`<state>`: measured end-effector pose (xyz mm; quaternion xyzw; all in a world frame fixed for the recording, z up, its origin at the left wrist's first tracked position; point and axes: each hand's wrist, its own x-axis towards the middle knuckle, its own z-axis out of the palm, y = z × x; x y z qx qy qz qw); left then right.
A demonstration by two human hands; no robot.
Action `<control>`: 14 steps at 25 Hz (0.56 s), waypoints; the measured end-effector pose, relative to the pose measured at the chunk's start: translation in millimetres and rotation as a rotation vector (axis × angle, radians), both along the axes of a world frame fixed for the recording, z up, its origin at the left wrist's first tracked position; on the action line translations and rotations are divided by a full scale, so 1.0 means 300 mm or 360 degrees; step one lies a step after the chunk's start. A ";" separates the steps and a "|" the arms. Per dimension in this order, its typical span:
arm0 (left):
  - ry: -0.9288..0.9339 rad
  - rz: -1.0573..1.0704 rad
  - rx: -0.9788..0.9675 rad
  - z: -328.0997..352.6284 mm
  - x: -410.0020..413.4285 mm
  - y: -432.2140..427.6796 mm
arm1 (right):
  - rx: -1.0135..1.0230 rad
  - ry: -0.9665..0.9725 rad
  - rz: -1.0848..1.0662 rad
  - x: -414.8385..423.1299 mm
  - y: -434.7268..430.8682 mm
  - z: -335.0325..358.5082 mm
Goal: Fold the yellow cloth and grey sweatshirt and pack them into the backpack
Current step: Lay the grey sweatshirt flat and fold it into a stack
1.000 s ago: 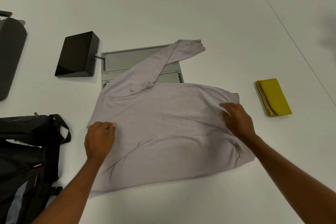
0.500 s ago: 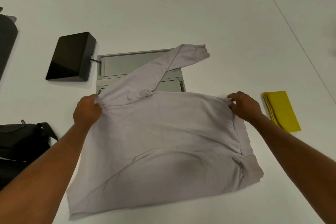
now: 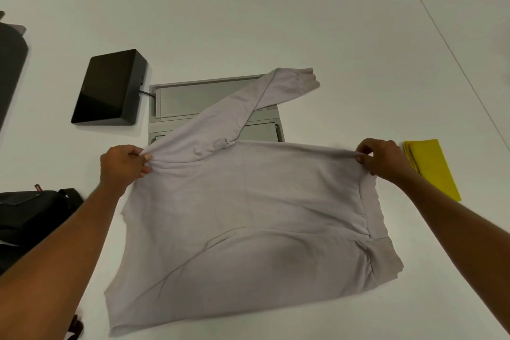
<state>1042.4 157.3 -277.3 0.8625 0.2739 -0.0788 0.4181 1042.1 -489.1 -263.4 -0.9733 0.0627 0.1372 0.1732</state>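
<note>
The grey sweatshirt (image 3: pixel 248 215) lies spread on the white table, one sleeve stretched back to the right over a grey panel. My left hand (image 3: pixel 122 164) pinches its far left corner at the shoulder. My right hand (image 3: pixel 382 156) pinches the far right corner, and the far edge is lifted taut between both hands. The yellow cloth (image 3: pixel 430 167) lies folded on the table just right of my right hand. The black backpack (image 3: pixel 30 218) sits at the left edge, partly hidden by my left forearm.
A black box (image 3: pixel 110 87) with a short cable stands at the back left beside the grey flat panel (image 3: pixel 193 96). A dark object (image 3: pixel 11 63) is cut off at the far left. A table seam (image 3: pixel 452 55) runs diagonally at the right.
Both hands went from pressing on the sweatshirt's body to its far corners and gripped them. The far edge is now raised and stretched.
</note>
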 end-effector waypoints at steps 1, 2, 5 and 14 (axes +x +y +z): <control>-0.0021 0.0013 -0.0051 0.008 -0.008 0.007 | 0.0104 -0.0024 -0.0025 -0.018 -0.008 0.018; -0.0044 0.0016 -0.0105 0.020 -0.022 0.014 | 0.0225 -0.0040 -0.0076 -0.038 -0.011 0.038; -0.0119 0.0043 -0.0291 0.054 -0.075 0.035 | 0.0494 -0.0045 -0.0236 -0.100 -0.021 0.087; -0.0246 0.0116 -0.0524 0.182 -0.435 0.022 | 0.0284 -0.0385 0.0089 -0.377 -0.065 0.137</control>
